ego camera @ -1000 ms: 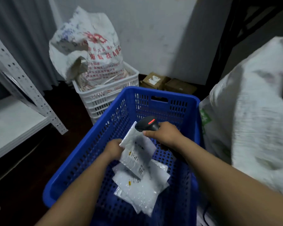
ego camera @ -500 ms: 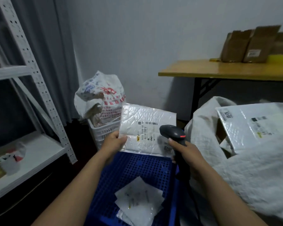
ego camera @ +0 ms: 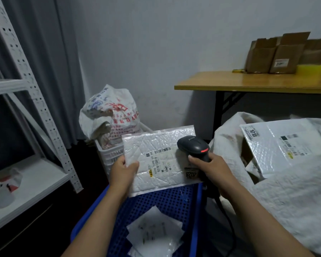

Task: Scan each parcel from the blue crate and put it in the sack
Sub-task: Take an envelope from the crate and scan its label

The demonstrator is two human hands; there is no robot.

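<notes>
Holding a parcel (ego camera: 156,143) up over the crate (ego camera: 156,203) with the left grip (ego camera: 123,172), pinching its left edge, label (ego camera: 163,161) side up. Clutching the scanner (ego camera: 193,145) in the right grip (ego camera: 216,172), wrapped tight round the handle, head in front of that label. Got more parcels (ego camera: 154,232) lying in the crate, and the sack (ego camera: 289,204) open just right of it.

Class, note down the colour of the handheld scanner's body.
Black, with a small red mark on top. The head view shows the scanner best.

white parcel (ego camera: 161,160), black scanner (ego camera: 193,146) red-lit, blue perforated crate (ego camera: 167,203).
</notes>
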